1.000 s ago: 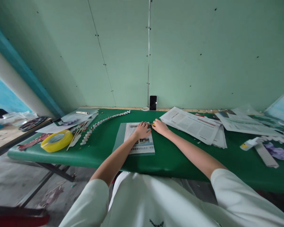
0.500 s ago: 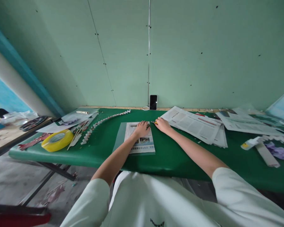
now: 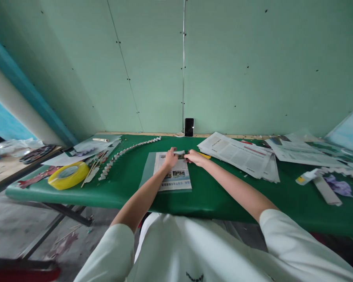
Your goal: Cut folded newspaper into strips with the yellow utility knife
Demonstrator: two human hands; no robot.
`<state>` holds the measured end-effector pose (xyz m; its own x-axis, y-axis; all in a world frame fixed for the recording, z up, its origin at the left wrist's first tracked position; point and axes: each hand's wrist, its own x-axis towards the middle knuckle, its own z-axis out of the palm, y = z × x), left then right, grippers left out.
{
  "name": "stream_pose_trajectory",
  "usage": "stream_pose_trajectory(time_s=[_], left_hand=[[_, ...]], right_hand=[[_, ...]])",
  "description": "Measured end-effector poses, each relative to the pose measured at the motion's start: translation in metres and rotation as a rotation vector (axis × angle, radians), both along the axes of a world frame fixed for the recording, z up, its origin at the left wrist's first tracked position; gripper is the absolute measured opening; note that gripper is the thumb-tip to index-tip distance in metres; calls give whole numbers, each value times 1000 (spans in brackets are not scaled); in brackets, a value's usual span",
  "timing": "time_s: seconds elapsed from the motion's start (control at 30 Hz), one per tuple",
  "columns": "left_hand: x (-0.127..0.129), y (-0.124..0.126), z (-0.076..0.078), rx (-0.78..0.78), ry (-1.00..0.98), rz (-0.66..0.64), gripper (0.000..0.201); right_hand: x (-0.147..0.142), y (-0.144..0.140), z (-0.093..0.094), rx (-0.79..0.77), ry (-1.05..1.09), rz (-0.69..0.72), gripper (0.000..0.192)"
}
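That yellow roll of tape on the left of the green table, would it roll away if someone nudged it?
Probably not: the yellow tape roll lies flat on its side on the green table, so a nudge should slide it. It looks stiff, and likely light for its size with its open middle. Stood on edge, it might roll.

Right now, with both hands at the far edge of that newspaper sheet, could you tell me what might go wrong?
The left hand and right hand meet at the far edge of the newspaper sheet; thin newsprint could tear if pulled unevenly.

A yellow tool, possibly a cutter, lies just beyond the right hand, so a stray move might knock or catch it.

The sheet lies on a smooth translucent mat and may slide sideways.
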<state>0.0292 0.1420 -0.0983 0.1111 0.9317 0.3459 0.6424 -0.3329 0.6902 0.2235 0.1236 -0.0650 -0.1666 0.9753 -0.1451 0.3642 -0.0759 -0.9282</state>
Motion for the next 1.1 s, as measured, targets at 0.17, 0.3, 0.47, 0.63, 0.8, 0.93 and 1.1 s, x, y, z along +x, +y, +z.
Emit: stream_pose_trajectory(time_s=[0.17, 0.3, 0.47, 0.63, 0.8, 0.93, 1.1], left_hand=[[0, 0, 0, 4, -22, 21, 47], [0, 1, 0, 20, -55, 15, 45], [-2, 2, 2, 104, -117, 62, 44], [-9, 5, -2, 43, -132, 76, 64], [-15, 11, -8, -27, -183, 65, 85], [-15, 14, -9, -47, -209, 60, 87], [-15, 14, -9, -37, -221, 58, 87]], right_hand=[[-5, -6, 6, -16, -34, 8, 18], [-14, -21, 5, 125, -88, 79, 8], [-28, -49, -8, 585, -396, 194, 20], [-29, -49, -12, 564, -266, 241, 28], [-12, -25, -8, 179, 22, -168, 43], [0, -16, -7, 38, 173, -143, 37], [6, -14, -4, -60, 385, -83, 18]])
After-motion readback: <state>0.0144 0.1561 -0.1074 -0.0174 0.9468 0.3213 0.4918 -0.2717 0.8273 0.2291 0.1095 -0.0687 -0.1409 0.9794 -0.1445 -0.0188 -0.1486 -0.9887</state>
